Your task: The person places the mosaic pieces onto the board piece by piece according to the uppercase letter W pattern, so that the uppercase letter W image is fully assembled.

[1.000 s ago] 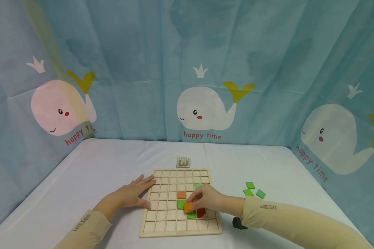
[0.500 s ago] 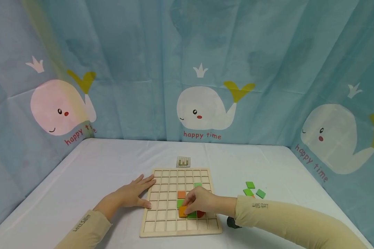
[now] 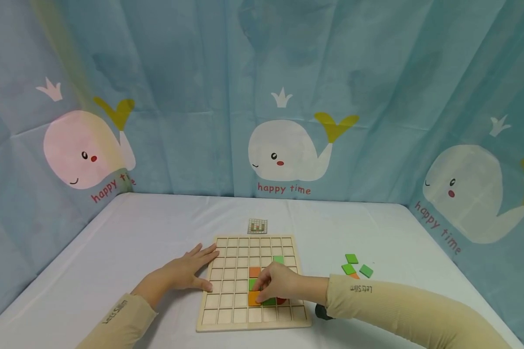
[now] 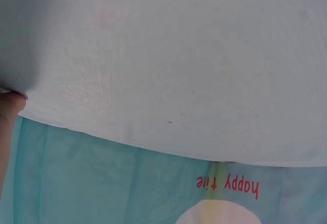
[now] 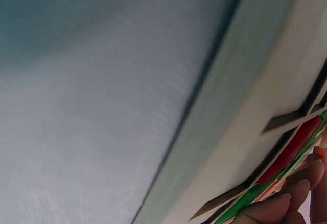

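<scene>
My right hand (image 3: 281, 280) is over a wooden grid board (image 3: 253, 328), its thumb and index finger pinching an orange square tile (image 3: 252, 299). This tile lines up with a grid cell in the lower part of the board. Directly behind it is a green tile (image 3: 252, 283), then a second orange tile (image 3: 254, 272). To its right, partly under the hand, show a green tile (image 3: 269, 302) and a red piece (image 5: 291, 152). A light green tile (image 3: 278, 259) sits farther back. My left hand (image 3: 185, 269) rests with spread fingers along the board's left edge.
A small card with a grid pattern (image 3: 257, 226) lies behind the board. Several loose green tiles (image 3: 351, 259) lie on the white table to the right, with an orange piece (image 3: 354, 276) beside them. A dark object (image 3: 323, 311) is under the right forearm. Whale-print curtains (image 3: 183, 121) surround the table.
My right hand has moved slightly left and toward me, bringing the orange tile from over the green tiles to the cell left of the front green one. The left hand has stayed still.
</scene>
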### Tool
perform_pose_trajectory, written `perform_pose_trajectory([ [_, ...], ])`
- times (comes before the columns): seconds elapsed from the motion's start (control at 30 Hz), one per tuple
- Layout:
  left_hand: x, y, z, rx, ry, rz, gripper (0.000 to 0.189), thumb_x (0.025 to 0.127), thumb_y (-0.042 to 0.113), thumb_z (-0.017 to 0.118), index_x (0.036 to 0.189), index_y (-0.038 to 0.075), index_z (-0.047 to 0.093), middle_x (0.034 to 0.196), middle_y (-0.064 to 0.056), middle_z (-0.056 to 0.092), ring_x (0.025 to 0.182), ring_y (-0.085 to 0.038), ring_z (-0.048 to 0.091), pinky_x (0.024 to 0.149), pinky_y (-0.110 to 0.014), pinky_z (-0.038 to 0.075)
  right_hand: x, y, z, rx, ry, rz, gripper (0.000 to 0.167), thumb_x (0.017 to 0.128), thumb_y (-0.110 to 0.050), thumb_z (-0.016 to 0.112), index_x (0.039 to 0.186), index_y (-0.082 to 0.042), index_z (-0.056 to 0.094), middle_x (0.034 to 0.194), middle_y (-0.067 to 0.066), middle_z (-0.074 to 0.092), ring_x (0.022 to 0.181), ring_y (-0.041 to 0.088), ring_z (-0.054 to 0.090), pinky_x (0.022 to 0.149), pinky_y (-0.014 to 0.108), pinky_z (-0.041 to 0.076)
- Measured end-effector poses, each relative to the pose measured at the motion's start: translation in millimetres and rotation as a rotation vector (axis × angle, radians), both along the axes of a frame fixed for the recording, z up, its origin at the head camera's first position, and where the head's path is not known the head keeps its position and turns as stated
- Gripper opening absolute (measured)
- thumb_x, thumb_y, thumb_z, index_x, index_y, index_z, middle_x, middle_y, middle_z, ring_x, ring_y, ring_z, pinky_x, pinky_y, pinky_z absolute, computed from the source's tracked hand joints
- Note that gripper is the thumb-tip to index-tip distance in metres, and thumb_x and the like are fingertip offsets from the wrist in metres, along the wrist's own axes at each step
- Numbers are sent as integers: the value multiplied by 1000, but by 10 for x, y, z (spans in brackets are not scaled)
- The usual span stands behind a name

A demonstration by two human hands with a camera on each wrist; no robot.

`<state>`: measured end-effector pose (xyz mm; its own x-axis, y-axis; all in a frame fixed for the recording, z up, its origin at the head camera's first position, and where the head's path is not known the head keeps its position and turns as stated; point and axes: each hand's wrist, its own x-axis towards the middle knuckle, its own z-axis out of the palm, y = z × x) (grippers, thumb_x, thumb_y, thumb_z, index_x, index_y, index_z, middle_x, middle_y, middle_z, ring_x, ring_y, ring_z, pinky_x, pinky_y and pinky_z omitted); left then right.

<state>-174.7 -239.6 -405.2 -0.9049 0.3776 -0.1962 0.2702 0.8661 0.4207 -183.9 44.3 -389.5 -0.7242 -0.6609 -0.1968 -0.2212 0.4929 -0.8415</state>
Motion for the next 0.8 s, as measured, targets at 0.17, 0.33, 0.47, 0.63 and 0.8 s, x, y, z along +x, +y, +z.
perform_pose_trajectory([
  [0.17, -3, 4, 10, -2, -2, 2, 97, 76, 56, 71, 152, 10, 33, 160, -10, 20, 144, -46, 11, 100, -75, 21, -20, 11, 4, -2, -6, -1, 11, 77, 4, 79, 86, -1, 74, 63, -3, 54, 57, 8, 43, 48, 17, 32],
  [0.33, -4, -8, -8, 3, -14, 7, 99, 76, 58, 71, 152, 10, 33, 160, -9, 20, 144, -45, 11, 100, -75, 21, -67, 97, -6, -38, -17, -2, 12, 78, 2, 78, 89, 0, 74, 65, -2, 55, 60, 9, 45, 51, 18, 36],
  [0.47, -14, -22, -32, -5, -4, 5, 99, 75, 60, 70, 152, 10, 32, 161, -9, 20, 144, -45, 11, 101, -74, 21, -168, 233, -6, -52, 6, -27, 13, 80, 0, 77, 92, -1, 74, 68, -2, 56, 63, 10, 47, 55, 20, 40],
  [0.63, -19, -27, -32, 3, 18, -15, 98, 76, 59, 70, 152, 8, 33, 160, -12, 20, 143, -47, 11, 102, -73, 21, -316, 438, 55, -59, 56, -64, 19, 83, -6, 76, 100, 0, 73, 73, -2, 58, 68, 13, 49, 60, 25, 42],
  [0.8, -8, -11, -16, 9, 13, -23, 99, 76, 59, 70, 152, 7, 33, 159, -13, 21, 143, -47, 12, 102, -73, 21, -402, 661, 196, -60, 87, -81, 24, 87, -10, 73, 108, 2, 70, 83, -1, 62, 74, 16, 49, 64, 29, 45],
])
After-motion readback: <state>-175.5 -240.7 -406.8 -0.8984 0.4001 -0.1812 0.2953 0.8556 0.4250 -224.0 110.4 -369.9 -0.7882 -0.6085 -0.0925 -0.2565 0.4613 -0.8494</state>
